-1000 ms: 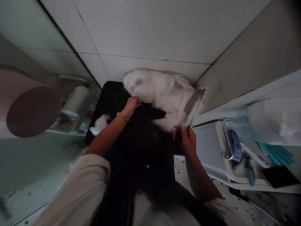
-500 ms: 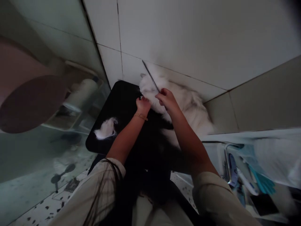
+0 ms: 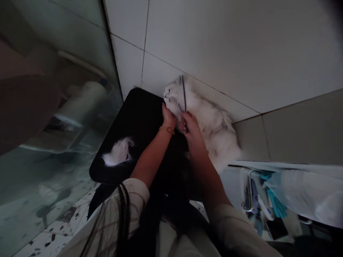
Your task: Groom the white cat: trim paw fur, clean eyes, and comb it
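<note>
A white long-haired cat [image 3: 214, 125] lies on its side along the wall, its head at the edge of a black table [image 3: 125, 117]. My left hand [image 3: 169, 117] cups the cat's chin and neck, thumb up beside its jaw and fingers partly hidden in the fur. My right hand [image 3: 191, 125] is closed around the lower end of a slim metal comb [image 3: 184, 92], seen nearly edge-on. The comb stands almost upright in the view, across the fur behind the cat's cheek. A tuft of loose white fur [image 3: 118, 152] lies on the table's near left part.
Pale wall tiles [image 3: 200, 39] rise directly behind the cat. At the left, a glass panel [image 3: 16, 182] runs beside the table, with a blurred rack and bottle showing. To the right, a bin [image 3: 241, 178] holds brushes, a teal glove [image 3: 277, 203] and plastic wrapping.
The comb has swung from leaning left to nearly upright, and my right hand has come down closer to my left. The cat's face is now turned more into view. The whole view has shifted slightly.
</note>
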`<action>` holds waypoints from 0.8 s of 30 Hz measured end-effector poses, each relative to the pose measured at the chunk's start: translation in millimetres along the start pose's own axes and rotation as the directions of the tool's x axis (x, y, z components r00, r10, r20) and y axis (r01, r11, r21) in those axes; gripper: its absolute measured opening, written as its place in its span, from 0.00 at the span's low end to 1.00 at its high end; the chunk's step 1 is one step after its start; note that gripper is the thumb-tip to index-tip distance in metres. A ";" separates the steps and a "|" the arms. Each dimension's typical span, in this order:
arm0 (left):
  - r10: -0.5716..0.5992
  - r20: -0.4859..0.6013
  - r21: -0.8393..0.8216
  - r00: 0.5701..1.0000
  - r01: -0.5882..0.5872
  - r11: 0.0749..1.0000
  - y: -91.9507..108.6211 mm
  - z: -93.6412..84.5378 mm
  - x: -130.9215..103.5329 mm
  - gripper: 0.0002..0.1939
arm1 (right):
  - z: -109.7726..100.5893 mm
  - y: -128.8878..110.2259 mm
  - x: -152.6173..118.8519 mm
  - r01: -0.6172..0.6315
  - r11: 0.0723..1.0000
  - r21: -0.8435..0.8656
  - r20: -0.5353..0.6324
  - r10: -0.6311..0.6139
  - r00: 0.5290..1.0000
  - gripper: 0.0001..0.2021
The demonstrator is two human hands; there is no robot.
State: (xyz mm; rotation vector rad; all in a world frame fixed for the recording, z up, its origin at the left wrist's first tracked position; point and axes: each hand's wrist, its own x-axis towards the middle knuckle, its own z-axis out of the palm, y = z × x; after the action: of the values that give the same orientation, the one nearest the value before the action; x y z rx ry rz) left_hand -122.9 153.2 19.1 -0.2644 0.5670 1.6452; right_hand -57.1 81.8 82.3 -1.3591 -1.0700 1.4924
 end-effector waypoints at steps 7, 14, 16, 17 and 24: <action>0.017 0.212 -0.082 0.977 0.000 0.997 -1.3 12.3 -8.4 0.30 | -37.6 26.0 -20.8 -0.008 0.983 0.184 -0.239 0.053 0.969 0.18; -0.020 0.254 -0.069 0.967 0.039 0.997 -4.0 10.4 -2.5 0.29 | -105.7 45.7 -43.8 0.120 0.985 0.126 -0.584 -0.024 0.811 0.20; -0.035 0.200 -0.033 0.979 0.042 0.999 -6.7 10.3 0.6 0.28 | -128.3 44.5 -55.6 0.155 0.988 0.001 -0.727 -0.106 0.679 0.20; -0.042 0.172 -0.014 0.984 0.045 0.999 -8.1 10.3 1.6 0.28 | -135.8 42.3 -61.9 0.156 0.985 -0.075 -0.757 -0.158 0.634 0.21; -0.105 0.135 0.039 0.985 0.100 0.994 -18.4 12.8 -9.6 0.32 | -79.6 10.0 -69.1 0.140 0.982 -0.124 -0.240 -0.166 0.956 0.25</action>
State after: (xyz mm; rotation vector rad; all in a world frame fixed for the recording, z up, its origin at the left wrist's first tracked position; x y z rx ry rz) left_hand -101.5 152.7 30.8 -0.1538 0.4679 1.5404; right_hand 26.7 17.3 88.6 -1.4584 -1.0771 1.1318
